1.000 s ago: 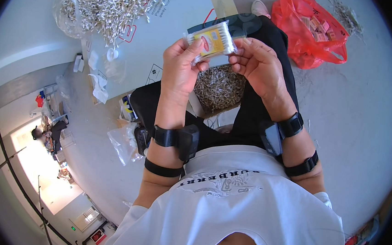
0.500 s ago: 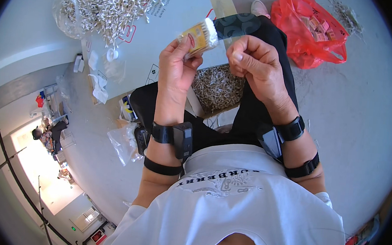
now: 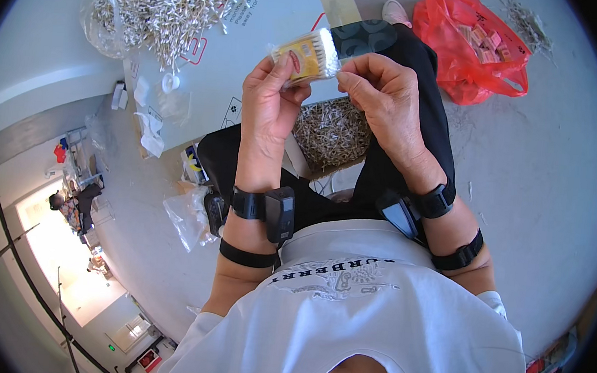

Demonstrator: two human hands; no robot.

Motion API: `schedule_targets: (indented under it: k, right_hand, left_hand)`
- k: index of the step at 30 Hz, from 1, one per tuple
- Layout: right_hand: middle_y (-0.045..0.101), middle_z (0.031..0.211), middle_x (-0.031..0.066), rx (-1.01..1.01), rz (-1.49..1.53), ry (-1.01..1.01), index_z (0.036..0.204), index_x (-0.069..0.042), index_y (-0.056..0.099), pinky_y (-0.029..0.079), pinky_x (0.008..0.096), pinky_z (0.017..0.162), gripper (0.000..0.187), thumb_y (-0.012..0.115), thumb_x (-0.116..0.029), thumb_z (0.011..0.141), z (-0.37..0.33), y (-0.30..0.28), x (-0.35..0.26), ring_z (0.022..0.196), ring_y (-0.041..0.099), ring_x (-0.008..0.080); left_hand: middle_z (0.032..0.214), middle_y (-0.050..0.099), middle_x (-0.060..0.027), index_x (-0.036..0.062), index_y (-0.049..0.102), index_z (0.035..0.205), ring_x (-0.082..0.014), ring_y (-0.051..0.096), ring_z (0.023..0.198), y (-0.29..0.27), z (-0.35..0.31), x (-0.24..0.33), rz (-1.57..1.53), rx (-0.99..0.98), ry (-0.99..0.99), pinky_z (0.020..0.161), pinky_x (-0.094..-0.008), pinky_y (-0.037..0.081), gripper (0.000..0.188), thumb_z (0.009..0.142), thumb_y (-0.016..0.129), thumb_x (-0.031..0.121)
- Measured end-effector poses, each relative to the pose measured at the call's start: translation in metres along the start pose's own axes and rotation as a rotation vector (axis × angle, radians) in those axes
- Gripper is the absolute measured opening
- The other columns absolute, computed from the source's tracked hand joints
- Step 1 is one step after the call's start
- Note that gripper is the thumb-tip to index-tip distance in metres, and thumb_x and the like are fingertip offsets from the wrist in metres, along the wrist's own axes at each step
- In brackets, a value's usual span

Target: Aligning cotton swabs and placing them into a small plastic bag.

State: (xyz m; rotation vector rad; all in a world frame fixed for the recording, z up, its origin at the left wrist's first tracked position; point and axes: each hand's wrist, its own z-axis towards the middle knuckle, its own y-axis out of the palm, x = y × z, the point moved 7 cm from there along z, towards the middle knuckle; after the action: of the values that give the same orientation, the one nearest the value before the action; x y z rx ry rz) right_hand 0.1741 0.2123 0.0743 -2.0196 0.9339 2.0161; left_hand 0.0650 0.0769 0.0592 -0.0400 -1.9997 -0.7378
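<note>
In my left hand (image 3: 272, 97) a small clear-wrapped pack of cotton swabs (image 3: 307, 55) with a yellow label is held, thumb across its front. The white cotton tips face right. My right hand (image 3: 387, 99) is closed in a pinch, its fingertips at the lower right corner of the pack. Whatever lies between those fingertips is too small to make out. Below both hands, between my legs, stands an open box (image 3: 299, 157) filled with loose cotton swabs (image 3: 332, 134).
A large heap of cotton swabs (image 3: 165, 15) in clear plastic lies on the pale board (image 3: 216, 75), near a tape roll (image 3: 170, 82). At right, a red plastic bag (image 3: 448, 65) holds small packs. Loose swabs (image 3: 525, 25) lie beyond it. Another person (image 3: 76, 207) is far left.
My right hand has moved left and its pinched fingertips now meet the pack's corner. The pack has turned slightly and shifted right in my left hand.
</note>
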Motion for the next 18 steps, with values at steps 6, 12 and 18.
schedule_targets:
  k: [6, 12, 18]
  right_hand:
    - [0.060, 0.068, 0.0033, -0.107, 0.332, 0.140, 0.079, 0.002, 0.063, 0.037, 0.0199, 0.052, 0.016, 0.064, -0.010, 0.089, -0.002, 0.010, 0.011, 0.058, 0.048, 0.0050]
    - [0.059, 0.070, 0.0036, -0.190, 0.715, 0.305, 0.085, 0.000, 0.062, 0.035, 0.0198, 0.051, 0.018, 0.066, -0.017, 0.089, -0.003, 0.005, 0.029, 0.056, 0.045, 0.0060]
    - [0.066, 0.088, 0.0035, 0.046, 0.271, 0.220, 0.114, -0.001, 0.060, 0.047, 0.0213, 0.061, 0.036, 0.067, -0.028, 0.092, 0.003, -0.004, 0.023, 0.076, 0.060, 0.0080]
  left_hand:
    - [0.096, 0.067, -0.0073, 0.0012, 0.062, 0.109, -0.0132, 0.057, 0.076, -0.005, 0.002, -0.009, -0.045, -0.082, -0.054, 0.053, -0.0236, 0.037, 0.028, 0.090, 0.070, 0.021]
    - [0.091, 0.066, -0.0062, -0.0001, 0.063, 0.107, -0.0113, 0.055, 0.071, 0.003, 0.002, -0.013, -0.080, -0.110, -0.088, 0.051, -0.0225, 0.037, 0.027, 0.090, 0.070, 0.020]
    - [0.090, 0.066, -0.0070, -0.0007, 0.062, 0.103, -0.0112, 0.056, 0.068, 0.016, -0.006, 0.003, 0.405, -0.008, 0.039, 0.054, -0.0242, 0.041, 0.020, 0.089, 0.069, 0.011]
